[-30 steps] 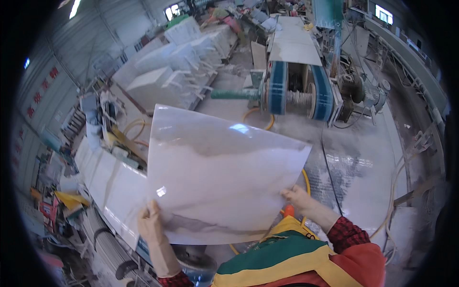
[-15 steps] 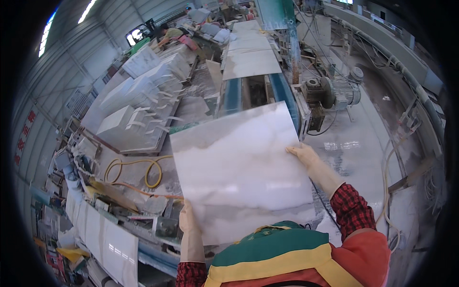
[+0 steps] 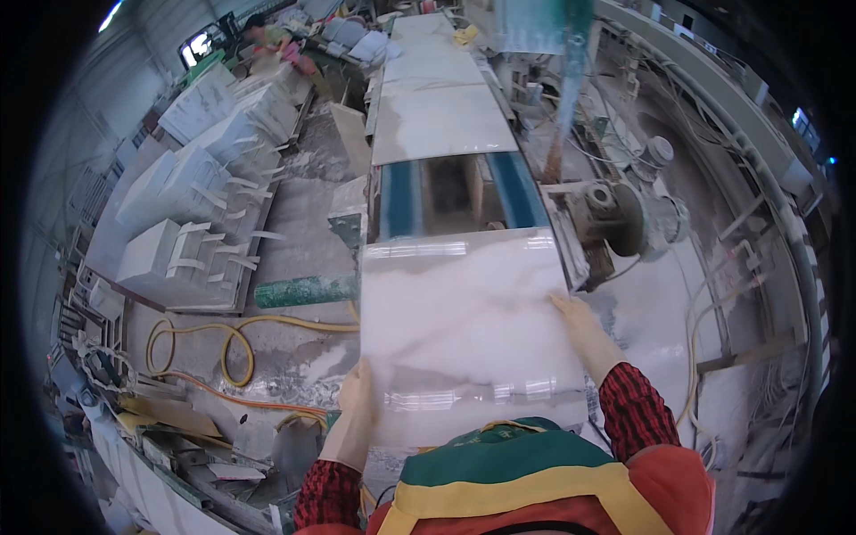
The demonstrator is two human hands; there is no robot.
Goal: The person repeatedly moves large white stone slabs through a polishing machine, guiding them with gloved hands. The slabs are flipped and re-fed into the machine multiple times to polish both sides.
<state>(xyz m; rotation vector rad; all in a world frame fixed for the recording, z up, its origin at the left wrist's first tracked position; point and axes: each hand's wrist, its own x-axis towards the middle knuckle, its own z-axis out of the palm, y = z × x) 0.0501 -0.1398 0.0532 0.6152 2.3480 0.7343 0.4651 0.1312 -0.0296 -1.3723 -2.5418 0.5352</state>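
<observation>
A large glossy white marble-look tile [image 3: 468, 330] with faint grey-brown veins is gripped at its two side edges. The fingers of the left hand [image 3: 354, 406] are pressed together and laid along the tile's left edge near its lower corner; whether they curl beneath the slab cannot be told. The fingers of the right hand [image 3: 575, 319] are stretched out close together and set against the right edge, about halfway up. Red-and-black checked sleeves are seen at both wrists. The tile is held nearly flat in front of the body, its far edge lying at the near end of a blue-belted conveyor [image 3: 450, 192]. Further along that line, another pale slab [image 3: 441, 120] is seen resting on the belts. Just right of the tile, a grey motor unit [image 3: 629, 218] is mounted beside the conveyor. To the left, on the dusty floor, a coiled yellow hose [image 3: 201, 343] and a green cylinder [image 3: 303, 292] are seen, with stacks of white tiles [image 3: 192, 223] stored beyond them.
</observation>
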